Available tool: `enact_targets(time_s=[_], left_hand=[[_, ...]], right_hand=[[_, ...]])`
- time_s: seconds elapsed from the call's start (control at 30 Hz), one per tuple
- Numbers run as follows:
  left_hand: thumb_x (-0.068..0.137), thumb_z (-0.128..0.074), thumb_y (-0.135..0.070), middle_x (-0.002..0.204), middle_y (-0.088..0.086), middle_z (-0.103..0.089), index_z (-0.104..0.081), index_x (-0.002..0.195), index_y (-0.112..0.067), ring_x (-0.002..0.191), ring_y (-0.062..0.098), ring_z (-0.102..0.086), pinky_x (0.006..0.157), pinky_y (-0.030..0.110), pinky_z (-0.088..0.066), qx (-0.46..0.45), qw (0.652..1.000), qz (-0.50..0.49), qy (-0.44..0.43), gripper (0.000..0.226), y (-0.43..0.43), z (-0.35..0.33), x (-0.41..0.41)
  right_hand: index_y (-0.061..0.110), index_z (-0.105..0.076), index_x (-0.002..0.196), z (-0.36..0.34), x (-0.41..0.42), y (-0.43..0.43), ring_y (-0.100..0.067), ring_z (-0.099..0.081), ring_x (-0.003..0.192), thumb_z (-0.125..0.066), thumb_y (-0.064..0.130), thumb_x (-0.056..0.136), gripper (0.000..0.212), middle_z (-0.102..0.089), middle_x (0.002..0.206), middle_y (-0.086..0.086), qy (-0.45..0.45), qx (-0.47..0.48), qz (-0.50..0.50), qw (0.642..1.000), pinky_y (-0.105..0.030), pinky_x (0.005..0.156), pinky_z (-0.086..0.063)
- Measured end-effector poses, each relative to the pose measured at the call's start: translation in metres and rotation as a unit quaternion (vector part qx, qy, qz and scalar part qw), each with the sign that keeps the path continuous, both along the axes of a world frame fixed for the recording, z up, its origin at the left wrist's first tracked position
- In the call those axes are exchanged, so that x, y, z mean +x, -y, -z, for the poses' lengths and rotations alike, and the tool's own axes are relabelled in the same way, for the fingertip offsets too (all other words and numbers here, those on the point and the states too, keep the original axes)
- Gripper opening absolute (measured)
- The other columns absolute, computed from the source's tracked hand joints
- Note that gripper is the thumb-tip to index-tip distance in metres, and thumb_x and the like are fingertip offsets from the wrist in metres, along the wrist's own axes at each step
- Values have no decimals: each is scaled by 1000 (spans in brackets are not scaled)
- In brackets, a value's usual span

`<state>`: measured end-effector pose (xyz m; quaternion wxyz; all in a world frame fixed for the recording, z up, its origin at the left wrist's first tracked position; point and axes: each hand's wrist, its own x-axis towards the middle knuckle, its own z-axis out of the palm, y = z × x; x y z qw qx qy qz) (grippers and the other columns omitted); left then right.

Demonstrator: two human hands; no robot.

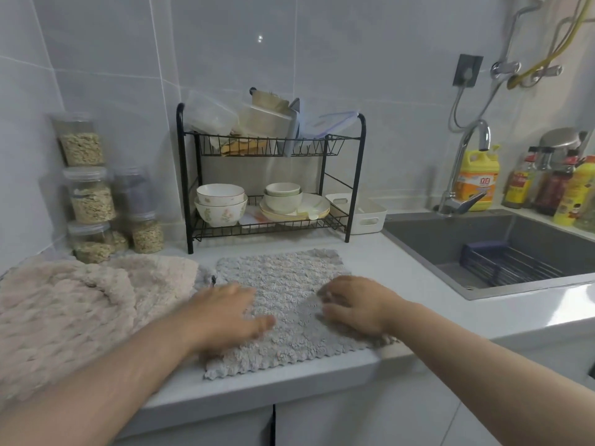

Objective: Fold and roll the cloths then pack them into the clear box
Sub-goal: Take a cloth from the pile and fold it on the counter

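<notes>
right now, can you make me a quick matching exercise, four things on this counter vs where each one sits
Things:
1. grey cloth
2. beige cloth
3. yellow detergent bottle
4. floral bowls

Places:
A. behind the faucet
B. lower shelf of the black rack
C. flat under both hands
D. bunched at the counter's left end

Pairs: 1-C, 2-D, 3-A, 4-B

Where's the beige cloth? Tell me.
In the head view, the beige cloth lies bunched on the counter's left side, beside the grey cloth, in front of the stacked jars.
</notes>
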<state>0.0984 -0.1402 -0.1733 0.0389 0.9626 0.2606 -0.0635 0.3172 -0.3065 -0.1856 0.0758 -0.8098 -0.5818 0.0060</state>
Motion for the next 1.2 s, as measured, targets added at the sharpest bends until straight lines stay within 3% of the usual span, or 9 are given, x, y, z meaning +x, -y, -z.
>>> enact_targets(time_s=[0.1, 0.23, 0.3, 0.37, 0.53, 0.73, 0.83, 1.07, 1.2], left_hand=[[95, -38, -58, 151, 4, -34, -38, 144, -20, 135, 23, -36, 110, 41, -34, 2, 994, -42, 97, 62, -46, -11, 33], [100, -41, -27, 131, 14, -53, -51, 126, -7, 107, 26, -53, 85, 32, -46, -2, 988, -112, 106, 34, -97, -9, 73], [99, -43, -23, 120, 14, -58, -56, 118, -6, 91, 24, -54, 71, 27, -41, 18, 990, -116, 80, 28, -111, -1, 84], [96, -49, -23, 116, 14, -60, -61, 111, -7, 93, 26, -57, 71, 28, -43, 41, 991, -112, 54, 26, -124, 8, 90], [87, -61, -19, 92, 7, -61, -61, 83, -14, 82, 24, -58, 61, 29, -44, 33, 986, -116, 115, 6, -137, 12, 94], [72, -54, 4, 81, 1, -56, -52, 67, -21, 79, 24, -52, 57, 31, -40, 23, 955, -118, 272, 26, -128, -4, 78], [73, -59, 2, 77, -2, -57, -56, 68, -20, 77, 23, -55, 57, 29, -37, 21, 949, -104, 296, 23, -113, -14, 62], [81, -68, -15, 68, 11, -66, -67, 66, -5, 69, 24, -60, 59, 26, -40, -45, 935, -82, 341, 17, -57, -17, 6], [82, -68, -16, 73, 1, -66, -68, 67, -15, 72, 18, -59, 59, 24, -39, -58, 936, -77, 337, 15, -28, -8, -24]], right_hand=[[20, -60, 122, -9, 19, -29, -22, -57, 110, -40, 46, 97, 42, -60, 120, -2, 31, 68, 41, 996, -38, 93, -48], [10, -54, 126, -6, 54, -80, -30, -54, 113, -41, 18, 96, 33, -55, 123, -11, 39, 49, 80, 995, -40, 90, -49], [9, -49, 129, -2, 68, -99, -32, -53, 114, -41, 9, 93, 37, -53, 124, -11, 38, 16, 110, 993, -41, 87, -50], [10, -46, 130, 2, 78, -111, -32, -52, 115, -43, 8, 91, 39, -55, 123, -11, 45, -17, 114, 992, -37, 88, -46], [11, -65, 111, 3, 88, -118, -30, -55, 109, -50, 18, 87, 28, -63, 114, -9, 24, 24, 146, 989, -31, 84, -45], [17, -65, 98, -10, 86, -97, -27, -59, 94, -54, 9, 82, 21, -64, 101, -3, -25, 164, 167, 972, -36, 75, -53], [19, -62, 85, -21, 75, -75, -26, -60, 79, -58, 9, 80, 11, -64, 86, -1, -36, 202, 174, 963, -34, 64, -51], [15, -70, 85, -34, 32, -14, -23, -58, 68, -63, 9, 85, 9, -67, 85, -3, -111, 261, 149, 947, -32, 62, -50], [19, -68, 77, -27, 8, 24, -22, -59, 74, -65, 16, 85, 9, -66, 79, 0, -99, 236, 157, 954, -26, 59, -43]])
